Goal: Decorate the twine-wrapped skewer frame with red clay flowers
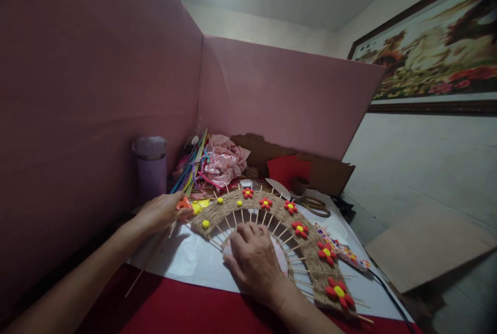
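A fan-shaped craft piece (310, 256) of woven jute and wooden skewers lies on white paper, dotted with red clay flowers and yellow clay balls. My right hand (254, 259) lies flat on its pale hub, fingers spread. My left hand (161, 212) is closed on a small orange piece (184, 203) at the fan's left end, beside a yellow clay lump (200, 205).
A lilac tumbler (150, 167) stands at the left by the pink partition (97, 90). Coloured pipe cleaners (192, 165), pink crumpled fabric (225, 160), cardboard (326, 171), scissors (312, 204) and a decorated strip (345, 252) lie behind and right. Red cloth (186, 308) covers the near table.
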Demonstrator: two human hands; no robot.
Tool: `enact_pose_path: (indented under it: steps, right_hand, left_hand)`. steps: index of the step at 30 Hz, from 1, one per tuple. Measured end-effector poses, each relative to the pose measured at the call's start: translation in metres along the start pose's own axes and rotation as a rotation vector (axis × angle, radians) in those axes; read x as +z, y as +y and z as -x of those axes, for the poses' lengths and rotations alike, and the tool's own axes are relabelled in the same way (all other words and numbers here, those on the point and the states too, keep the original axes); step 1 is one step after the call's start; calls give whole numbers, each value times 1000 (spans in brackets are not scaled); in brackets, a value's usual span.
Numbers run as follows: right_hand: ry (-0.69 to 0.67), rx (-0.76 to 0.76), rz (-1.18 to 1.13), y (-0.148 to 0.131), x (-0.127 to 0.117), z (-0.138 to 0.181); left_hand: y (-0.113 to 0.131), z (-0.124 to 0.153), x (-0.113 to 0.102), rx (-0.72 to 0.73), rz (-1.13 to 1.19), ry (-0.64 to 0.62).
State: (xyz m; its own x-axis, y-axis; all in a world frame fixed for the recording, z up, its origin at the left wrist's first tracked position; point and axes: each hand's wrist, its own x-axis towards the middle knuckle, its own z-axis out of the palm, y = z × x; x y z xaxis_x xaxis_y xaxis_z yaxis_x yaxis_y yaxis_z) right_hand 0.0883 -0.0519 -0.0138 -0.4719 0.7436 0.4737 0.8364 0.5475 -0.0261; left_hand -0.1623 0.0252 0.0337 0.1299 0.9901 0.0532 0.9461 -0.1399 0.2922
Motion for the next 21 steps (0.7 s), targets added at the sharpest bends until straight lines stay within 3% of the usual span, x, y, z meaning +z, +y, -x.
enact_pose_path:
  steps: [8,12,21]
  right_hand:
    - [-102,-71,22,12,-16,-1]
    - [-142,-67,50,23,-23,-2]
    - [-138,-64,66,35,-28,0]
  left_hand:
    - [15,-5,12,-62,-177,-10]
    - [13,-5,23,-112,-168,-2]
    - [2,-4,30,-73,-66,-12]
